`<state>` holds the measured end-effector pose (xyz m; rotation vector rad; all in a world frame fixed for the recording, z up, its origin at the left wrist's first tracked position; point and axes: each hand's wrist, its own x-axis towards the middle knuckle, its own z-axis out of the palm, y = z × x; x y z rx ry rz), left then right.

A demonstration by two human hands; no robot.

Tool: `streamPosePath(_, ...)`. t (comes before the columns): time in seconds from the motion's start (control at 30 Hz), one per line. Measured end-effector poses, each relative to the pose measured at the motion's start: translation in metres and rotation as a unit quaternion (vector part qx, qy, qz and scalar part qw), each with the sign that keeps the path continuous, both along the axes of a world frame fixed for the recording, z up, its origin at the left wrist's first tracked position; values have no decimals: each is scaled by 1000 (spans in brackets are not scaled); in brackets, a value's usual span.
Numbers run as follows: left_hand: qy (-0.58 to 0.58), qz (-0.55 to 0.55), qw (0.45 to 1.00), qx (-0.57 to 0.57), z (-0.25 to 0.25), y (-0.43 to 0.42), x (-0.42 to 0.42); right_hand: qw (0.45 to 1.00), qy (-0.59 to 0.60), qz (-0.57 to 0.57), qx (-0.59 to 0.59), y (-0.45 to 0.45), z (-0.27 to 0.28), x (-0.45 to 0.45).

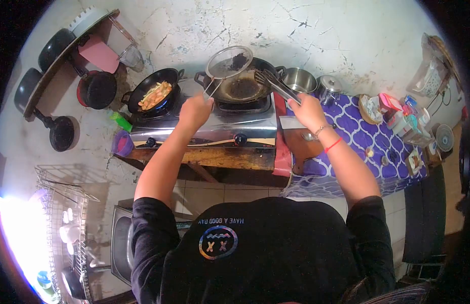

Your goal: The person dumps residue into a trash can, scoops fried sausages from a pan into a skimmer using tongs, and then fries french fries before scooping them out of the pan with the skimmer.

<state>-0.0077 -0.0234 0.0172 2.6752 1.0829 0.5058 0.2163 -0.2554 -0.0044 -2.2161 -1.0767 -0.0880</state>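
My left hand (196, 110) is closed around the handle of a round wire-mesh strainer (222, 63). A dark clump (239, 62) lies in the strainer's mesh, above the rear edge of a blackened wok (268, 66). Brownish liquid, apparently oil, covers the wok's bottom. My right hand (308, 112) grips metal tongs (283, 90) with a slotted end, which reaches over the wok's right side. On the left burner, a second black wok (138, 91) holds pale and reddish food pieces (156, 96), with a blue flame beneath it.
The metal gas stove (204, 129) stands against the wall. To its right are a steel pot (299, 80), a lidded canister (330, 83) and a wooden cutting board (303, 147) on a purple patterned cloth (356, 121). Pans hang at left, above a dish rack (67, 202) and sink (122, 243).
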Motion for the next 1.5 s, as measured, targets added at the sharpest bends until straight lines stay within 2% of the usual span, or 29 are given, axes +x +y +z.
streamPosePath(0.3, -7, -4, 999, -46, 15, -3, 9, 998, 37, -10, 58, -26, -1, 2)
streamPosePath(0.43, -21, -7, 1000, 14, 7, -5, 13, 992, 58, -14, 109, -72, -2, 12)
streamPosePath(0.5, -1, 3, 999, 33, 7, -13, 16, 990, 29, -29, 138, -110, -3, 17)
streamPosePath(0.6, 42, 43, 995, 81, 12, -31, 23, 987, 47, -32, 150, -184, 3, 20)
streamPosePath(0.77, 97, 85, 990, 64, 27, -74, 49, 985, 77, -71, 140, -325, -9, 39)
streamPosePath(0.87, 91, 67, 991, 78, 48, -122, 80, 981, 56, -103, 157, -415, -22, 53)
streamPosePath(0.9, 68, 57, 993, 76, 60, -146, 94, 981, 85, -131, 115, -447, -17, 53)
streamPosePath(0.97, 25, 13, 995, 94, 75, -191, 128, 973, 119, -181, 75, -503, -23, 57)
streamPosePath(1.1, -48, -100, 990, 84, 99, -296, 210, 959, 69, -245, 125, -607, -50, 64)
streamPosePath(1.23, -87, -259, 961, 49, 116, -435, 300, 918, 97, -353, 149, -680, -56, 58)
streamPosePath(1.37, -104, -435, 894, 2, 109, -587, 390, 867, 128, -447, 182, -751, -97, 61)
streamPosePath(1.43, -110, -525, 844, -32, 96, -663, 431, 864, 92, -462, 178, -783, -122, 63)
streamPosePath(1.5, -95, -600, 793, -31, 77, -739, 479, 832, 102, -510, 191, -817, -143, 61)
